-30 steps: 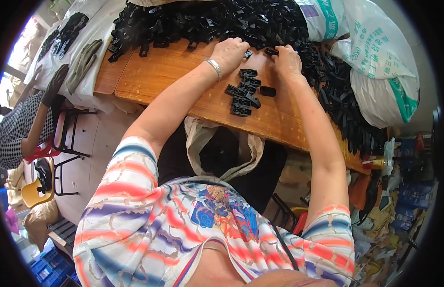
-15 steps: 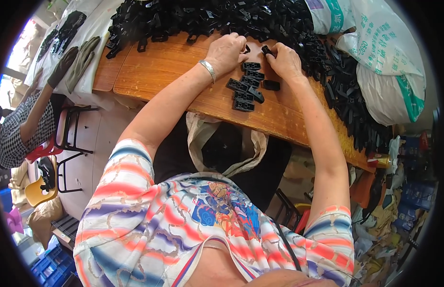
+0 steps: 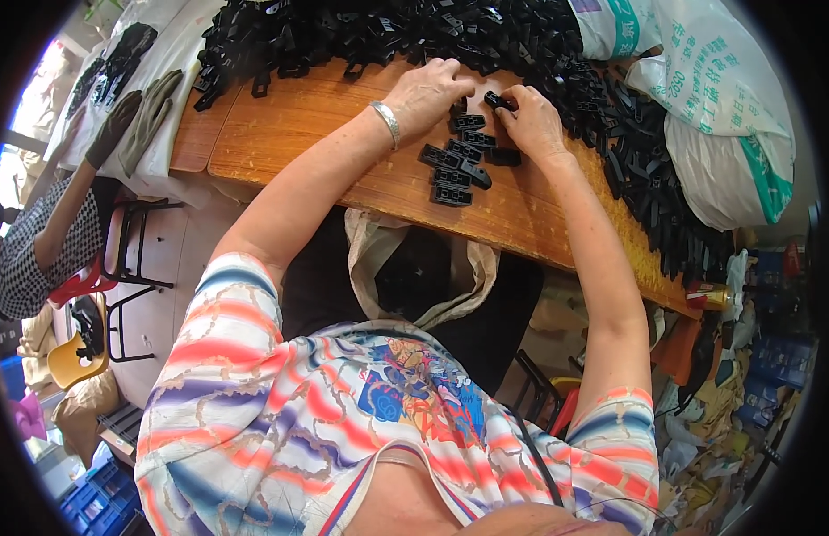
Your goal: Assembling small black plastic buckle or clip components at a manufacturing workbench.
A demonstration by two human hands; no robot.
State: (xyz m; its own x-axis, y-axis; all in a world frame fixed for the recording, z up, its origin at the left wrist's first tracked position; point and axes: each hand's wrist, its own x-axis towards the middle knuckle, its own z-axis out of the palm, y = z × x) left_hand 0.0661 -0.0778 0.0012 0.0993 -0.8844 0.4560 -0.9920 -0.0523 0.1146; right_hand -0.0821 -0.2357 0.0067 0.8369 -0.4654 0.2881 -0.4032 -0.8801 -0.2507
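Landmark: wooden table [image 3: 325, 134].

- Heap of black plastic parts [image 3: 414, 36] banked along far edge of table; slide onto sorted group is judged possible if heap is nudged.
- Sorted cluster of black parts [image 3: 457, 161] laid mid-table, near front edge; knock-off by wrist sweep is judged possible.
- Left hand [image 3: 428, 89] curled, fingertips at part; grip cannot be told.
- Right hand [image 3: 532, 121] closed; single black part [image 3: 497, 98] pinched, above table beyond cluster; drop is risked if pinch slackens.

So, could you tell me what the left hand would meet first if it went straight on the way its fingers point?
Probably the black plastic part at the right hand's fingertips; depth is unclear.
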